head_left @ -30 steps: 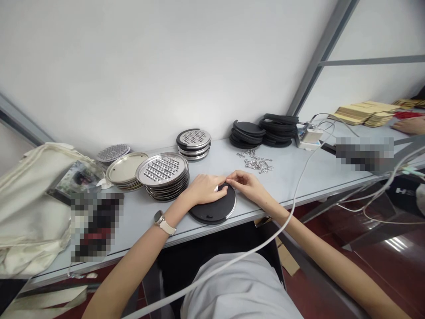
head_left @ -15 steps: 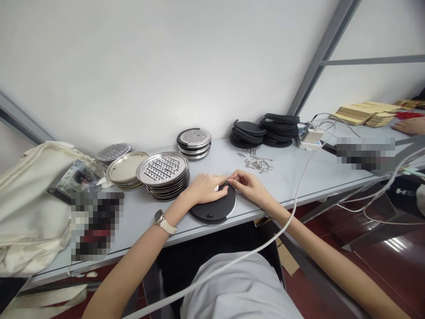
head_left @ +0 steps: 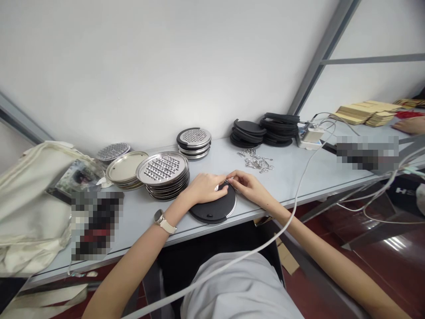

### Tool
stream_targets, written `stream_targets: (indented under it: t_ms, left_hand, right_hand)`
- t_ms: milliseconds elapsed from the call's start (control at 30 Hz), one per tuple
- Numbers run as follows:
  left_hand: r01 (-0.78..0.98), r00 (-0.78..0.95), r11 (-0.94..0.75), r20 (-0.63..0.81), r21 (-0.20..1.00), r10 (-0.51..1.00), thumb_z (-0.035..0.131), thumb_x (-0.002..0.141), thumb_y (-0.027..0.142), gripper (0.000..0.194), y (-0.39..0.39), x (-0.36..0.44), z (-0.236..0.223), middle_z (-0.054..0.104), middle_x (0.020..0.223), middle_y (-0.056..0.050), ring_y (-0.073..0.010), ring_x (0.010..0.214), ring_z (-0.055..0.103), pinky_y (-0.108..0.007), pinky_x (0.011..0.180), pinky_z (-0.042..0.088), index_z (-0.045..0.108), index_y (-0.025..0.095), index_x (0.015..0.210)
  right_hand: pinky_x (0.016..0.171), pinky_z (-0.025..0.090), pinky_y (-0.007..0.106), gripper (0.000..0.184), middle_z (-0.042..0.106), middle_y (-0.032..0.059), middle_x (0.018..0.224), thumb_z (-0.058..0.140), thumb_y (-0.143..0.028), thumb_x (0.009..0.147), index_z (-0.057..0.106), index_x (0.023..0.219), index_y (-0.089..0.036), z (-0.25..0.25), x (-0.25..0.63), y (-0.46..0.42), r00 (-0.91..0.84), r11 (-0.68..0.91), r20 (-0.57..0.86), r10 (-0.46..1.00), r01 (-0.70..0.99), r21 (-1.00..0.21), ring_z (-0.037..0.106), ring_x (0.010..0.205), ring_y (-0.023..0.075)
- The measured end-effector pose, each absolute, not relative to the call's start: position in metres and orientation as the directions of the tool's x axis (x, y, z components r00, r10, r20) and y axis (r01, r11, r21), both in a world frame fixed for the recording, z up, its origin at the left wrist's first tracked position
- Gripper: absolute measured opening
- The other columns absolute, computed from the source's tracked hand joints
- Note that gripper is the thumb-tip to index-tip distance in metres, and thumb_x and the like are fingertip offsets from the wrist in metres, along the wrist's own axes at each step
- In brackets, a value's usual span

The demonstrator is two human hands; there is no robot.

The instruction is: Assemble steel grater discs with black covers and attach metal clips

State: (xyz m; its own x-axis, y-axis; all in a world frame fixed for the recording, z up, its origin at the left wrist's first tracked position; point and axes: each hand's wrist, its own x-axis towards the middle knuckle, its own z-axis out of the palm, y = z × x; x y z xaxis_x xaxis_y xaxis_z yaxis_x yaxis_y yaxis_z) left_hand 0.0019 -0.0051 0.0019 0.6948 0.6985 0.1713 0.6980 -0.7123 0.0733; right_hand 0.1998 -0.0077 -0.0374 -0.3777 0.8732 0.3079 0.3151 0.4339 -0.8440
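Note:
A round black disc-shaped cover (head_left: 209, 208) with a thin metal rim on its right side lies flat near the table's front edge. My left hand (head_left: 206, 188) rests over its upper part, fingers closed at the far edge and thumb along the top. Something small and white shows at those fingers. At the same far edge my right hand (head_left: 247, 186) has its thumb and fingers pinched together, touching the left fingertips. A tiny shiny metal piece shows between them, partly hidden. Loose metal clips (head_left: 255, 163) lie scattered beyond my right hand.
Stacked round metal graters (head_left: 162, 168), plain metal discs (head_left: 128, 167) and a smaller grater pile (head_left: 194, 137) stand left and behind. Black covers (head_left: 249, 128) are piled by the wall. A white cable (head_left: 295, 195) crosses over my right forearm. Another person's hand (head_left: 411, 125) is far right.

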Motion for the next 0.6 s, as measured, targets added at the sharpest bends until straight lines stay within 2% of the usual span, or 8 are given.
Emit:
stream_targets:
  t_ms: [200,600]
  left_hand:
    - [0.702,0.692,-0.708,0.164,0.071,0.703,0.044,0.090,0.037,0.024,-0.0055,0.0024,0.0030,0.069,0.084,-0.002,-0.0182,0.072,0.064,-0.026,0.060,0.037,0.059,0.021,0.099]
    - [0.715,0.677,-0.694,0.160,0.087,0.718,0.045,0.090,0.039,0.023,-0.0055,0.0026,0.0047,0.068,0.079,-0.002,-0.0181,0.069,0.063,-0.026,0.058,0.034,0.059,0.020,0.089]
  right_hand:
    - [0.064,0.041,0.026,0.024,0.059,0.0005,0.073,0.047,-0.039,0.094,0.060,0.090,-0.019,-0.0359,0.1993,-0.0105,-0.391,0.446,0.310,0.867,0.332,-0.831,0.052,0.067,0.0144]
    - [0.062,0.041,0.027,0.027,0.059,0.0007,0.069,0.045,-0.041,0.094,0.061,0.090,-0.020,-0.0341,0.1994,-0.0105,-0.404,0.464,0.312,0.860,0.366,-0.807,0.051,0.064,0.0151]
